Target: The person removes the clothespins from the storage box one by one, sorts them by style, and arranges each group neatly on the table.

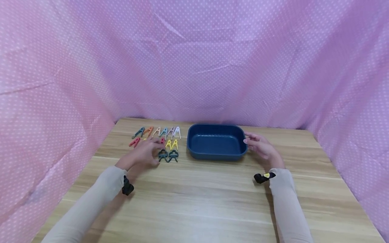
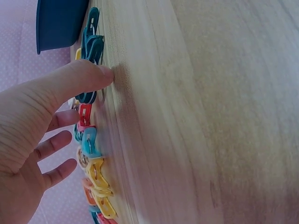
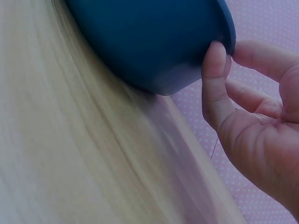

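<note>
My left hand (image 1: pixel 145 152) hovers over the left group of plastic clips with fingers spread and nothing held. In the left wrist view its thumb tip is beside two dark green clips (image 2: pixel 93 49), partly covering them; contact cannot be told. Red (image 2: pixel 84 115), blue (image 2: pixel 89 142) and yellow clips (image 2: pixel 97 172) lie beyond the fingers. To the right stands a dark blue rectangular plastic basin (image 1: pixel 217 157). My right hand (image 1: pixel 261 147) pinches its right rim between thumb and fingers, as the right wrist view shows.
Behind my left hand runs a back row of several coloured clips (image 1: pixel 164 132). Two yellow clips (image 1: pixel 172 145) lie between that row and the green ones. Pink dotted cloth (image 1: pixel 197 67) hangs around the wooden table (image 1: pixel 194 202) at the back and sides.
</note>
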Demonstrator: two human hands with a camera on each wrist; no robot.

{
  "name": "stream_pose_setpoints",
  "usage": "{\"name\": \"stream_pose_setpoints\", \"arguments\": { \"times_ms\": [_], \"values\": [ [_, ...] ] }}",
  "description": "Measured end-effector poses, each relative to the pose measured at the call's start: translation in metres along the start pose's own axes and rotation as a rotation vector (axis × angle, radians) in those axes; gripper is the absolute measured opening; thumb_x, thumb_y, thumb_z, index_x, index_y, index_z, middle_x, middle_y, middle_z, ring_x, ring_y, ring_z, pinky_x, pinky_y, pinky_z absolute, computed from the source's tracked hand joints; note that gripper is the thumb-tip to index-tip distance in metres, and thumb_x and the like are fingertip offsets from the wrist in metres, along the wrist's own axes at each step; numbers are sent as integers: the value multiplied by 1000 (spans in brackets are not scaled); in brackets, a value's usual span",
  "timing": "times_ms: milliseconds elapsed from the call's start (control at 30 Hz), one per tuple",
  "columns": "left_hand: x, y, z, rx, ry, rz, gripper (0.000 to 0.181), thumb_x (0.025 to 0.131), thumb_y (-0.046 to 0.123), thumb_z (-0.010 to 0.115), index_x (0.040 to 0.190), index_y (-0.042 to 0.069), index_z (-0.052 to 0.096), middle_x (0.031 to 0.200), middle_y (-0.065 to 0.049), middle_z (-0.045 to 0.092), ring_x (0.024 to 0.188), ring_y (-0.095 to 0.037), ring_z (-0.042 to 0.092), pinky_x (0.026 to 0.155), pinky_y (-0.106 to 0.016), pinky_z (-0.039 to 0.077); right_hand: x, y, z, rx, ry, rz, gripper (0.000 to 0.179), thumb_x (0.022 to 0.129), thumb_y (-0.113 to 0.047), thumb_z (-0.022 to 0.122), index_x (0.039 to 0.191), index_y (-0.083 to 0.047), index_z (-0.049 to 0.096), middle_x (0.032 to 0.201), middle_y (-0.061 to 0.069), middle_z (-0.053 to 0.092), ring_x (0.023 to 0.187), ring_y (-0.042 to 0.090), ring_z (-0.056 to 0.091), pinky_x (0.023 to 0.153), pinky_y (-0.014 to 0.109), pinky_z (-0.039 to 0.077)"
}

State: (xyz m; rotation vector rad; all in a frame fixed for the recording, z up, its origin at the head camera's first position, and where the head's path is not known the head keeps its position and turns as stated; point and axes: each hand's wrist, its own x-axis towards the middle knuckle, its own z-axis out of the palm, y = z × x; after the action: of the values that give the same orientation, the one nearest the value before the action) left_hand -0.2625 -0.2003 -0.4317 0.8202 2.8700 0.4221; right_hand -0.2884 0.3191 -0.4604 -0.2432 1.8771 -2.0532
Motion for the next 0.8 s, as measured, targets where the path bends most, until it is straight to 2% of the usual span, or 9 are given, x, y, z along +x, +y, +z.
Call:
{"name": "stream_pose_setpoints", "arguments": {
  "times_ms": [200, 467, 567, 667, 800],
  "values": [
    [2, -3, 2, 20, -2, 29, 66, 67, 24, 91, 129, 20, 71, 141, -11, 55, 129, -38, 50, 101, -62, 45, 0, 1, 0, -1, 3, -5, 61, 104, -1, 52, 154, 15, 21, 100, -7, 65, 90, 2, 63, 80, 18, 54],
    [1, -5, -3, -18, -49, 1, 63, 67, 19, 90, 127, 26, 71, 150, -12, 48, 136, -42, 41, 102, -66, 43, 2, 3, 1, 4, -18, -32, 52, 103, 1, 51, 150, 12, 32, 102, -5, 67, 91, 3, 65, 80, 20, 56],
    [0, -4, -3, -31, -58, 9, 63, 66, 18, 89, 126, 26, 72, 150, -12, 49, 134, -41, 42, 100, -64, 45, 2, 4, 2, -6, -10, -25, 53, 103, 0, 52, 151, 11, 31, 103, -5, 66, 92, 3, 65, 81, 20, 56],
    [1, -2, -2, -31, -47, 46, 61, 65, 19, 90, 124, 23, 73, 147, -15, 51, 132, -41, 43, 104, -66, 42, 1, 5, 2, -7, -5, -21, 55, 103, 1, 52, 152, 12, 29, 104, -5, 65, 92, 4, 64, 81, 19, 55],
    [4, 1, -2, -31, -36, 51, 60, 67, 21, 91, 124, 23, 73, 145, -12, 53, 132, -39, 42, 107, -66, 38, 0, 3, -1, 8, -7, -30, 49, 104, 2, 50, 150, 8, 35, 104, -4, 66, 92, 4, 64, 80, 19, 55]
  ]
}}
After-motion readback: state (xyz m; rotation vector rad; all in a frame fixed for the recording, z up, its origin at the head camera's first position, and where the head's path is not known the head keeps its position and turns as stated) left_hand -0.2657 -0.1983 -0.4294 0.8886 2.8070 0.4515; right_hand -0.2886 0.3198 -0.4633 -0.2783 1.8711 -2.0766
